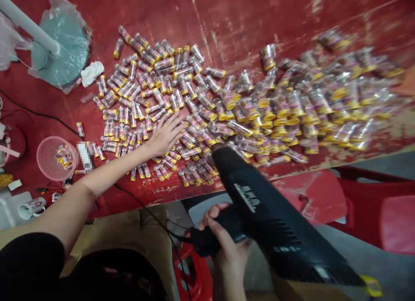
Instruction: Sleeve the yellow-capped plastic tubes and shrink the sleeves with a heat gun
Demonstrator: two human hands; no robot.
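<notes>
My right hand (228, 244) is wrapped around the handle of a black heat gun (259, 201), held near the table's front edge. The nozzle points away from me, towards the middle of a wide spread of small clear tubes (145, 59) with yellow ends and purple markings. My left hand (167, 134) lies palm down over these tubes, its fingers stretched out and apart. Whether it presses on any one tube I cannot tell. To the right, more yellow-ended tubes (275, 106) lie in what looks like loose clear wrap, blurred at the far end.
On the red table (233, 15), a teal round base (61, 46) with a white pole stands at left. Nearer are a pink basket (42, 158) holding some tubes, a crumpled tissue (92, 73) and a mug (30, 209). A black cord (139, 201) runs to the heat gun. Red stools (311, 197) stand at front right.
</notes>
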